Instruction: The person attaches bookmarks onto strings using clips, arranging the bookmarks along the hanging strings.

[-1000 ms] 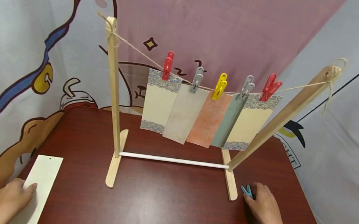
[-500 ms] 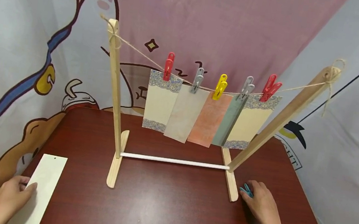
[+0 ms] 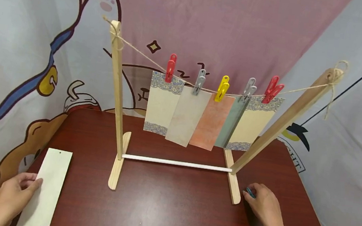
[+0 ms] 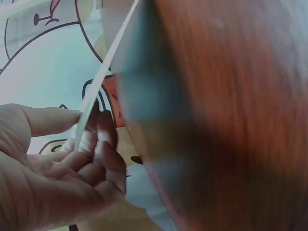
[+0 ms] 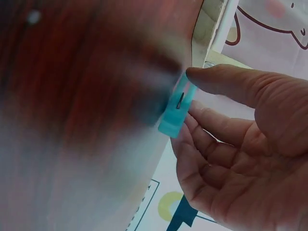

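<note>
At the table's left side my left hand (image 3: 14, 196) pinches the long edge of a cream card (image 3: 48, 187) with a small hole near its far end. The left wrist view has the card (image 4: 103, 72) nearly edge-on, between thumb and fingers. On the right, my right hand (image 3: 265, 208) holds a blue clothespin (image 3: 250, 192) close over the table. In the right wrist view the thumb and fingers grip this clothespin (image 5: 177, 110) at its handle end. Ahead, a patterned card (image 3: 163, 105), other plain ones and a second patterned card hang from a string (image 3: 140, 53) on clothespins.
A wooden stand with a left post (image 3: 116, 90), a right post (image 3: 287, 121) and a white crossbar (image 3: 175, 162) stands mid-table. Its feet rest on the dark red-brown table (image 3: 157, 203). A printed cloth (image 3: 228, 21) hangs behind and at both sides.
My left hand has raised the cream card and shifted it slightly forward and right. The blue clothespin has turned within my right hand, which stays almost in place.
</note>
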A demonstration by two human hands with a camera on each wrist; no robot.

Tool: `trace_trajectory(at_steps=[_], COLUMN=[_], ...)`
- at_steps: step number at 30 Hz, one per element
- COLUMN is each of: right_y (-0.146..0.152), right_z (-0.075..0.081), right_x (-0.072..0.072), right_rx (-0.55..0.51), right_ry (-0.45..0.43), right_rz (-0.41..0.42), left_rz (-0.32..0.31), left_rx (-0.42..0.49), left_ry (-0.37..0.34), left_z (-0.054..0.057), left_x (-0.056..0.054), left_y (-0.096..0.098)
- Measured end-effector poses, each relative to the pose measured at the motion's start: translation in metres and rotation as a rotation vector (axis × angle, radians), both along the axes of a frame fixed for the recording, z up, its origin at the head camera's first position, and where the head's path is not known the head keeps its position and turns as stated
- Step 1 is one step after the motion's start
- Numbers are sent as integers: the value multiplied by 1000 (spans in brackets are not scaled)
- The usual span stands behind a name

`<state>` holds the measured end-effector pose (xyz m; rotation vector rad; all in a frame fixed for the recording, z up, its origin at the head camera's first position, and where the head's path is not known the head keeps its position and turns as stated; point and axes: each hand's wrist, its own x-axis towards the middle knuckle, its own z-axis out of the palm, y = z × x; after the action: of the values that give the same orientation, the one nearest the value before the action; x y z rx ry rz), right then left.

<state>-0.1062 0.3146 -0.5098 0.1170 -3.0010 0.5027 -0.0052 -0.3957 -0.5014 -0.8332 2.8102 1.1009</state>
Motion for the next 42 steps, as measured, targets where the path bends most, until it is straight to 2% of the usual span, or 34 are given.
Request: trace_trajectory(at_steps=[4, 7, 10, 18, 24, 30, 33, 42], right_y=[1, 1, 0, -7, -14, -22, -27, -42], right_z=[2, 3, 5, 11, 17, 22, 25, 38], right_x=[1, 2, 2, 3, 3, 5, 6, 6], right_rx=[-29, -61, -80, -128, -294, -487, -548, -677], right_ry=[8, 27, 70, 250, 295, 328, 332, 368], right_rz=[-67, -115, -132, -111, -129, -118, -105, -54], left_rz=[7, 9, 14, 16, 49, 10, -19, -65], left_rx=[111, 161, 168, 176, 209, 247, 263, 265], left_ry=[116, 181, 235, 383, 448, 587, 610, 599], left_z=[-2, -4, -5, -2, 6, 17, 21, 30], left_x=[1, 1, 1, 0, -4, -10, -13, -19], left_y=[9, 13, 17, 30, 46, 60, 66, 79])
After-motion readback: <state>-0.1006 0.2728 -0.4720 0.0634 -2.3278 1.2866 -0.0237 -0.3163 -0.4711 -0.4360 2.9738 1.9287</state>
